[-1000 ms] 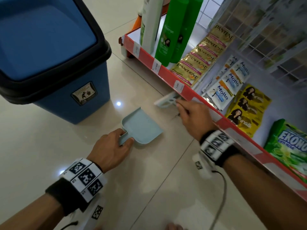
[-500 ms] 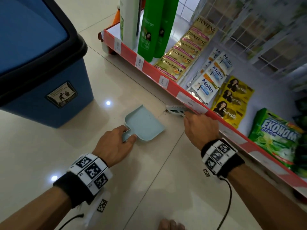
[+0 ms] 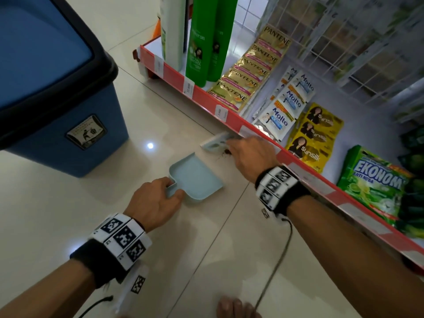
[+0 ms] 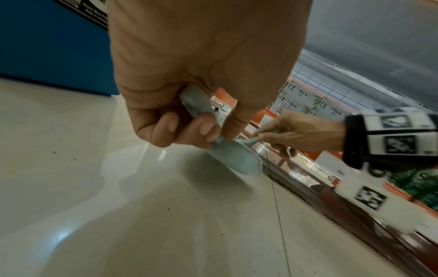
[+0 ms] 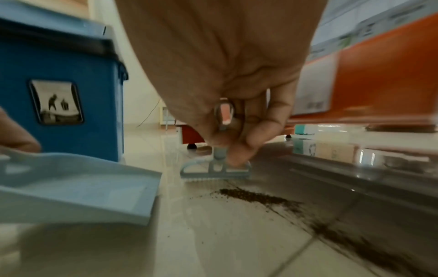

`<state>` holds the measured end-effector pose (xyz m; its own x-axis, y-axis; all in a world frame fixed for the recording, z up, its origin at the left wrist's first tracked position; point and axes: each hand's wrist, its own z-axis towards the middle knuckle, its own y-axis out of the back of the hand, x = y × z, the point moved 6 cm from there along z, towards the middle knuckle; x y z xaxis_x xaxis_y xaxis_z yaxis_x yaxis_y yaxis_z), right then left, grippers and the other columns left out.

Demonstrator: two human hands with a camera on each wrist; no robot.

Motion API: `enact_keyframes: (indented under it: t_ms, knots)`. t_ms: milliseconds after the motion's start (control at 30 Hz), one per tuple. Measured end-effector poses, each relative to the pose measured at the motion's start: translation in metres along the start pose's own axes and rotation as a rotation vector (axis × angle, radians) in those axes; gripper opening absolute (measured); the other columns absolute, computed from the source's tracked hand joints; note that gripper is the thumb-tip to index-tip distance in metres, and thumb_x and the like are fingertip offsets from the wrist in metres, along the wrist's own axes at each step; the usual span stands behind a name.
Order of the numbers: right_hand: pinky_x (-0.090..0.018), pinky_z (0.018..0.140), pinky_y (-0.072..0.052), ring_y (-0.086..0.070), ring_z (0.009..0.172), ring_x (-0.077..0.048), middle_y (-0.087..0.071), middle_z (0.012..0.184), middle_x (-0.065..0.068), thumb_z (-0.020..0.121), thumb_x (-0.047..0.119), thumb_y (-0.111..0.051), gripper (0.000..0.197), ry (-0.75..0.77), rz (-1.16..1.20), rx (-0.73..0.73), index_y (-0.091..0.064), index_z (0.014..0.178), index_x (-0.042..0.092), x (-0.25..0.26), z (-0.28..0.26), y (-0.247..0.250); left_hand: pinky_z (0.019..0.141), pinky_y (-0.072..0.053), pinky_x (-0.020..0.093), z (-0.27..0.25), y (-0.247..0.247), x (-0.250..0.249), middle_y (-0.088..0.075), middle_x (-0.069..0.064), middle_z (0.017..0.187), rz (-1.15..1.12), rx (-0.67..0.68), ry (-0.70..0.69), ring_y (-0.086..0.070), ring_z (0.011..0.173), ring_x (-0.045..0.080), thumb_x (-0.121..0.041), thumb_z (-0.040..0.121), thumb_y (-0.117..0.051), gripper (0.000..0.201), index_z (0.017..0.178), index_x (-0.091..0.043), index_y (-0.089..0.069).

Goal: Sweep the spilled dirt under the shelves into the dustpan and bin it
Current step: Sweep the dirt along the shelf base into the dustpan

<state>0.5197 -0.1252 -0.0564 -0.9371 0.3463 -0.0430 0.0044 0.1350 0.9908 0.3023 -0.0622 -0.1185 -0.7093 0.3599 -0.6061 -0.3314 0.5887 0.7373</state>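
A pale blue dustpan (image 3: 195, 177) (image 4: 233, 156) (image 5: 78, 185) lies on the cream floor tiles, its mouth facing the shelf. My left hand (image 3: 152, 203) (image 4: 189, 105) grips its short handle. My right hand (image 3: 250, 154) (image 5: 227, 93) (image 4: 298, 131) holds a small pale brush (image 3: 215, 142) (image 5: 215, 168) by its handle, head down on the floor at the shelf's foot. A streak of dark dirt (image 5: 258, 196) (image 3: 227, 152) lies just in front of the bristles, trailing away under the shelf edge.
A blue bin (image 3: 46, 83) (image 5: 61, 86) with a black-rimmed lid stands at the left, close to the dustpan. The low red-edged shelf (image 3: 206, 99) runs diagonally on the right, carrying shampoo bottles (image 3: 199, 42) and sachets (image 3: 250, 70). Open floor tiles (image 3: 160, 249) lie near me.
The brush head has come out from under the shelf edge toward the dustpan, and a small dark clump of dirt now shows beside it. The left hand keeps the dustpan in place.
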Motion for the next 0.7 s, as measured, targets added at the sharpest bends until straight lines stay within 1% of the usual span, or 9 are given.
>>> enact_keyframes:
  t_ms: [67, 133, 233, 333, 367, 433, 533, 633, 700]
  knots:
    - [-0.032, 0.072, -0.059, -0.067, 0.076, -0.019, -0.069, 0.087, -0.003, 0.104, 0.029, -0.044, 0.026, -0.032, 0.040, 0.045, -0.064, 0.116, 0.018, -0.019, -0.025, -0.006, 0.047, -0.027, 0.024, -0.004, 0.003, 0.000, -0.047, -0.009, 0.054, -0.018, -0.006, 0.002, -0.045, 0.050, 0.006, -0.041, 0.090, -0.056, 0.036, 0.062, -0.028, -0.038]
    - [-0.029, 0.069, -0.058, -0.065, 0.071, -0.015, -0.070, 0.085, -0.001, 0.104, 0.031, -0.040, 0.029, -0.055, 0.053, 0.075, -0.064, 0.118, 0.021, -0.037, -0.054, -0.012, 0.047, -0.028, 0.023, -0.006, 0.004, 0.001, -0.048, -0.010, 0.056, -0.028, -0.009, 0.004, -0.046, 0.052, 0.005, -0.041, 0.090, -0.056, 0.033, 0.064, -0.026, -0.040]
    - [-0.030, 0.073, -0.058, -0.066, 0.076, -0.014, -0.072, 0.088, 0.000, 0.104, 0.030, -0.041, 0.031, -0.039, 0.105, 0.036, -0.066, 0.119, 0.021, -0.050, -0.076, -0.006, 0.049, -0.030, 0.022, -0.010, 0.002, 0.001, -0.050, -0.012, 0.061, -0.036, 0.009, 0.016, -0.047, 0.056, 0.004, -0.041, 0.090, -0.055, 0.024, 0.076, -0.026, -0.045]
    - [-0.028, 0.066, -0.054, -0.063, 0.072, -0.014, -0.072, 0.086, -0.002, 0.104, 0.030, -0.042, 0.031, 0.003, 0.236, -0.081, -0.066, 0.120, 0.019, -0.042, -0.065, 0.010, 0.050, -0.032, 0.023, -0.014, 0.000, 0.000, -0.051, -0.012, 0.062, -0.040, 0.019, 0.020, -0.048, 0.056, 0.005, -0.040, 0.090, -0.056, 0.023, 0.076, -0.025, -0.046]
    - [-0.025, 0.064, -0.051, -0.063, 0.074, -0.015, -0.072, 0.087, -0.003, 0.104, 0.030, -0.043, 0.031, 0.017, 0.248, -0.111, -0.064, 0.123, 0.020, -0.035, -0.057, 0.014, 0.050, -0.032, 0.024, -0.016, 0.000, -0.001, -0.051, -0.011, 0.061, -0.038, 0.020, 0.021, -0.048, 0.055, 0.007, -0.040, 0.090, -0.057, 0.026, 0.072, -0.025, -0.045]
    - [-0.028, 0.067, -0.051, -0.065, 0.082, -0.020, -0.071, 0.093, -0.004, 0.104, 0.031, -0.042, 0.032, 0.035, 0.258, -0.137, -0.061, 0.128, 0.022, -0.019, -0.038, 0.015, 0.050, -0.033, 0.025, -0.022, -0.002, 0.000, -0.052, -0.009, 0.060, -0.033, 0.027, 0.018, -0.048, 0.054, 0.009, -0.040, 0.090, -0.057, 0.029, 0.068, -0.028, -0.042]
    - [-0.032, 0.074, -0.054, -0.067, 0.089, -0.023, -0.071, 0.101, -0.006, 0.104, 0.031, -0.041, 0.032, 0.072, 0.282, -0.089, -0.060, 0.130, 0.025, 0.002, -0.018, 0.007, 0.049, -0.032, 0.026, -0.034, -0.004, 0.001, -0.050, -0.008, 0.058, -0.034, 0.021, 0.017, -0.047, 0.052, 0.010, -0.041, 0.091, -0.057, 0.032, 0.066, -0.028, -0.041]
    - [-0.036, 0.078, -0.058, -0.068, 0.098, -0.026, -0.071, 0.114, -0.007, 0.104, 0.027, -0.042, 0.030, 0.082, 0.159, 0.016, -0.058, 0.130, 0.028, -0.007, -0.027, -0.008, 0.049, -0.034, 0.028, -0.041, -0.006, 0.002, -0.054, -0.003, 0.059, -0.048, 0.021, 0.042, -0.050, 0.053, 0.013, -0.042, 0.090, -0.057, 0.033, 0.068, -0.020, -0.048]
    - [-0.031, 0.075, -0.054, -0.068, 0.099, -0.024, -0.069, 0.117, -0.006, 0.104, 0.028, -0.042, 0.029, 0.060, 0.167, 0.058, -0.059, 0.127, 0.027, -0.027, -0.048, -0.014, 0.048, -0.031, 0.026, -0.045, -0.004, 0.006, -0.053, -0.005, 0.058, -0.063, 0.010, 0.058, -0.049, 0.053, 0.011, -0.041, 0.090, -0.057, 0.032, 0.067, -0.020, -0.047]
